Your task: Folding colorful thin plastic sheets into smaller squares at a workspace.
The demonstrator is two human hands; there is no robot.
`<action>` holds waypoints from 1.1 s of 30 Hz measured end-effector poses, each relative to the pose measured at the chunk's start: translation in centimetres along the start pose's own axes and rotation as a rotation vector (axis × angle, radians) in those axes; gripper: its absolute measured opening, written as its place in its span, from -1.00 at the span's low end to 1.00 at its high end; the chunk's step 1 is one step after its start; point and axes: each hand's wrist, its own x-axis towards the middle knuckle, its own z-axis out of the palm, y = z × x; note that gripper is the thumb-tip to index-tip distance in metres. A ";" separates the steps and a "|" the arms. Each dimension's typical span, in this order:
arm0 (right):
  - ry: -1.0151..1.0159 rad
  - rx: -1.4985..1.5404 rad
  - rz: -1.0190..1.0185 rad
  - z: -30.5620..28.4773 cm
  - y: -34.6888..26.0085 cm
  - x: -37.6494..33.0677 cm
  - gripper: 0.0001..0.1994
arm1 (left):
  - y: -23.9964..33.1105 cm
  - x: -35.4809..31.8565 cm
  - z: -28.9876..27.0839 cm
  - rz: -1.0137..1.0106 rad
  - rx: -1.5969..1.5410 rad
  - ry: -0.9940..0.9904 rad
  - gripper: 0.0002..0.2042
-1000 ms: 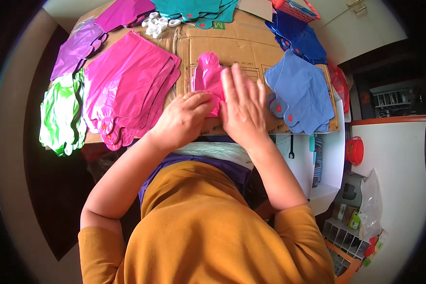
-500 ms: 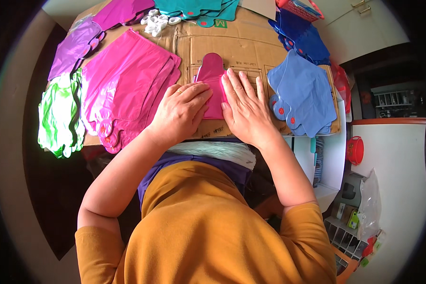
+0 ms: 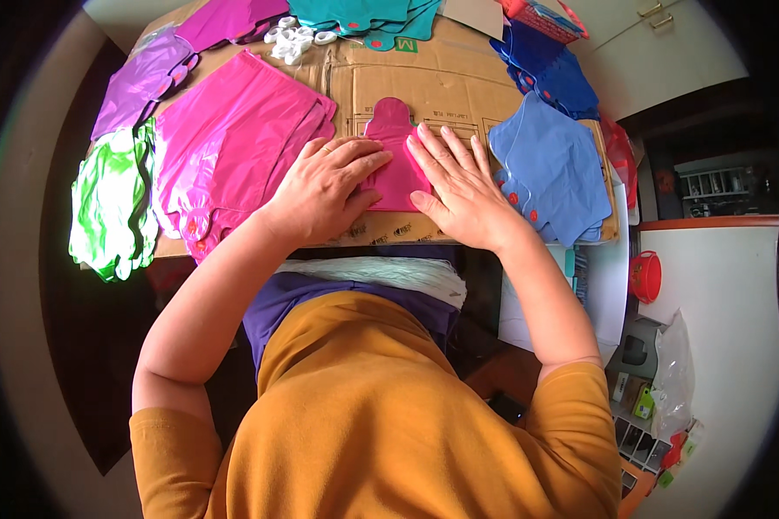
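Note:
A flat, shiny pink foil piece [image 3: 393, 164], like an uninflated balloon with a rounded tab at its far end, lies on the cardboard in front of me. My left hand [image 3: 331, 186] rests on its left side, fingers loosely bent across it and the thumb apart. Along its right edge, my right hand [image 3: 460, 186] lies flat with the fingers stretched and spread. The foil's side edges are partly hidden under my hands. Left of it is a stack of larger pink foil pieces [image 3: 234, 130]; light-blue ones [image 3: 554, 164] lie close to my right hand.
The cardboard [image 3: 459, 73] also carries green [image 3: 112, 203], purple [image 3: 147, 82], teal [image 3: 350, 13] and dark-blue [image 3: 550, 73] foil pieces, with white ribbon rolls [image 3: 292, 43] at the back. A red basket [image 3: 545, 19] stands at the far right. A white box [image 3: 610, 277] sits below the table's right edge.
Both hands have shifted slightly. The fingers of my left hand have loosened, my right thumb has swung outward, and more of the pink foil's width shows between the hands.

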 end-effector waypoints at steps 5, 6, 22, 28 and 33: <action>-0.091 0.041 -0.008 -1.0 0.5 0.2 -0.33 | -0.7 -0.2 -0.4 0.030 -0.019 -0.071 -0.55; -0.085 0.054 -0.010 -1.0 0.5 0.2 -0.33 | -0.7 -0.1 -0.6 0.037 -0.024 -0.081 -0.55; 0.380 0.054 -0.353 1.0 -2.5 -6.0 -0.68 | 2.8 -2.7 -2.1 0.116 0.043 -0.234 -0.28; 0.519 0.082 -0.450 2.6 -3.2 -6.9 -0.80 | 3.6 -5.1 1.5 0.192 0.154 0.070 -0.47; 0.513 0.223 -0.377 2.2 -2.8 -6.1 -0.41 | 3.6 -5.4 1.8 0.253 0.132 0.193 -0.66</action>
